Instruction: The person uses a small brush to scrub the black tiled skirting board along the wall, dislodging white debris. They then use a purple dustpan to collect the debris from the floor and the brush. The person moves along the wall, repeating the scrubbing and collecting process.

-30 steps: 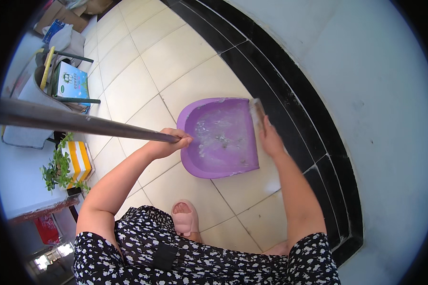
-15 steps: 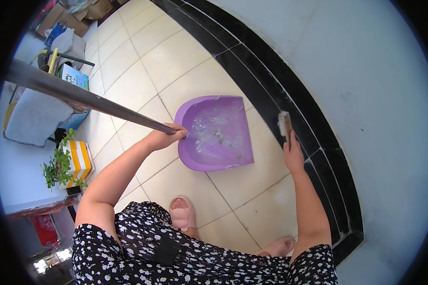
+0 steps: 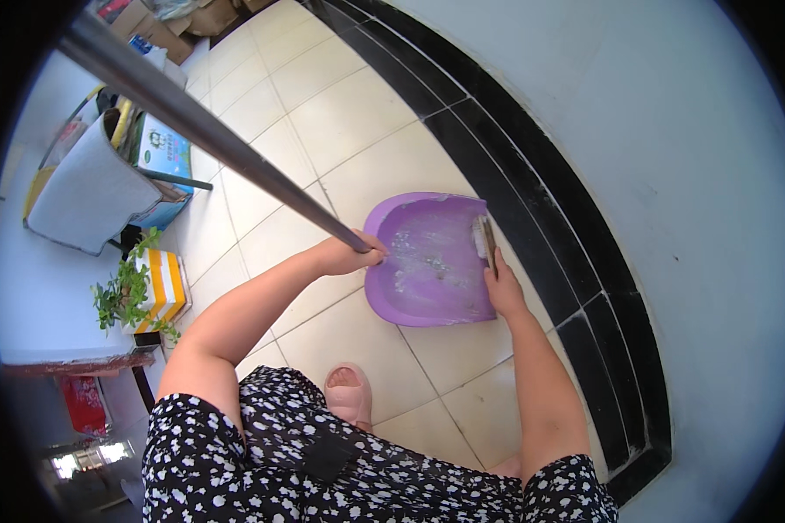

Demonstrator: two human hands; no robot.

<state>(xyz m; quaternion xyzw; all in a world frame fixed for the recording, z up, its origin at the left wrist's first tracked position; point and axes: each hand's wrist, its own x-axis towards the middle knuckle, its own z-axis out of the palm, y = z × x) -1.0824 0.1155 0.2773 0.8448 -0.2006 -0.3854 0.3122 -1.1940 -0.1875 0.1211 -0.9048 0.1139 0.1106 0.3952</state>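
Dustpan beside black skirting, plant leftward, right grip clamped on brush, left grip on pole

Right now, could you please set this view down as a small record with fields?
Left hand: closed around the lower end of a grey metal pole
Right hand: gripping a white-bristled brush
Brush position: at the dustpan's straight right edge; contact unclear
Dustpan: purple, with whitish residue inside
Floor: cream tiles, black tiled border at right
Footwear: pink sandal
Left side: leafy green plant beside a yellow-and-white striped box
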